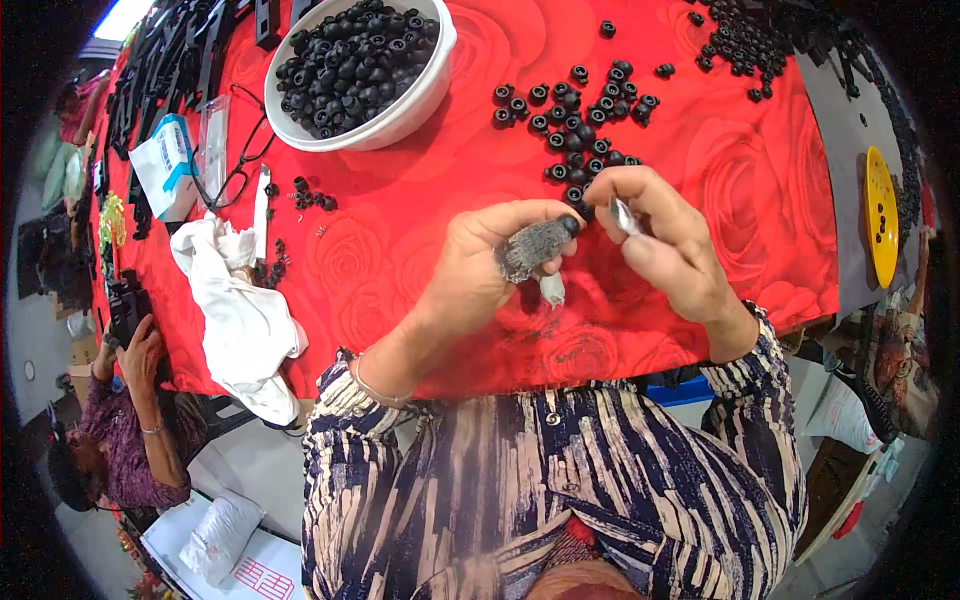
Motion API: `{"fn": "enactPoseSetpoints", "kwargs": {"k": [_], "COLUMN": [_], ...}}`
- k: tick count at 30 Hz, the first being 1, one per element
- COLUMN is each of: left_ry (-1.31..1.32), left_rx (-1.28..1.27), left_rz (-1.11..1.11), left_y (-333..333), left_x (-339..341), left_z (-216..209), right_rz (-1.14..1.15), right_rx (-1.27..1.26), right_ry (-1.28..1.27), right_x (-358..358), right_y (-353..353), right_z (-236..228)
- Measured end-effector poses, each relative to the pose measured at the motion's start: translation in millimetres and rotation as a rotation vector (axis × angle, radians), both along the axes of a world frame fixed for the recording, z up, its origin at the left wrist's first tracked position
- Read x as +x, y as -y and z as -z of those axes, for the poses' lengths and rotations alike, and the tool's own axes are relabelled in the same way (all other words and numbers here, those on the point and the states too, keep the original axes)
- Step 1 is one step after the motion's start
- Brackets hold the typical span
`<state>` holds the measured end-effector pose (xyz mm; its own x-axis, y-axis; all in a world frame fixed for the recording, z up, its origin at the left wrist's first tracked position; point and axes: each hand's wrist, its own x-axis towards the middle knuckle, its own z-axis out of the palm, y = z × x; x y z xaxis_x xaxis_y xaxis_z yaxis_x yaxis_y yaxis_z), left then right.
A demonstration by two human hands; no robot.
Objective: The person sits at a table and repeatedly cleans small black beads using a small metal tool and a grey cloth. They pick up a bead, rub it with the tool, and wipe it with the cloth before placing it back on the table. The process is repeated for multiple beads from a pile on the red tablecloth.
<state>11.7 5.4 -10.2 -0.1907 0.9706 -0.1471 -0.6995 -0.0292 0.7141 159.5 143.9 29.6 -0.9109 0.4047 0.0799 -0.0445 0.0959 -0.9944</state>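
Observation:
My left hand (462,268) pinches a small round black plastic part (570,225) over the front of the red-covered table. A worn grey cover (535,250) wraps one of its digits, and a whitish cover (551,290) sits on another fingertip. Just to the right, my right hand (672,245) grips a short silver metal blade (625,216), its tip close to the black part. The blade's other end is hidden in the fingers. Dark crumbs lie on the cloth below. Beyond my hands spreads a loose group of similar black parts (574,140).
A white bowl (372,140) heaped with black parts stands farther back. To the left lie white cloth gloves (240,310), eyeglasses (232,188) and long black pieces (190,60). A yellow plate (873,215) is at the right. Another person (140,430) works at the left edge.

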Motion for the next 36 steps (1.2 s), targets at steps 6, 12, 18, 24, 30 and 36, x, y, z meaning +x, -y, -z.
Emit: {"fn": "enactPoseSetpoints", "kwargs": {"k": [6, 12, 18, 24, 30, 36], "left_ry": [-0.051, -0.093, -0.064, -0.058, -0.035, -0.079], "left_rx": [0.021, -0.002, -0.024, -0.031, -0.019, -0.040], "left_rz": [0.007, 0.027, 0.019, 0.067, 0.059, 0.063], "left_y": [-2, -1, -2, -2, -3, -3], "left_x": [-2, -2, 1, -1, 0, -2], "left_z": [3, 1, 4, 2, 6, 8], "right_rz": [-0.014, -0.028, -0.022, -0.013, -0.044, -0.029], "right_rx": [0.147, 0.294, 0.349, 0.380, 0.372, 0.400], "right_ry": [0.028, 0.055, 0.053, 0.040, 0.041, 0.048], "right_x": [0, -3, -2, -3, -3, -4], "right_y": [-9, -9, -10, -9, -10, -10], "right_z": [12, 12, 11, 12, 11, 11]}}
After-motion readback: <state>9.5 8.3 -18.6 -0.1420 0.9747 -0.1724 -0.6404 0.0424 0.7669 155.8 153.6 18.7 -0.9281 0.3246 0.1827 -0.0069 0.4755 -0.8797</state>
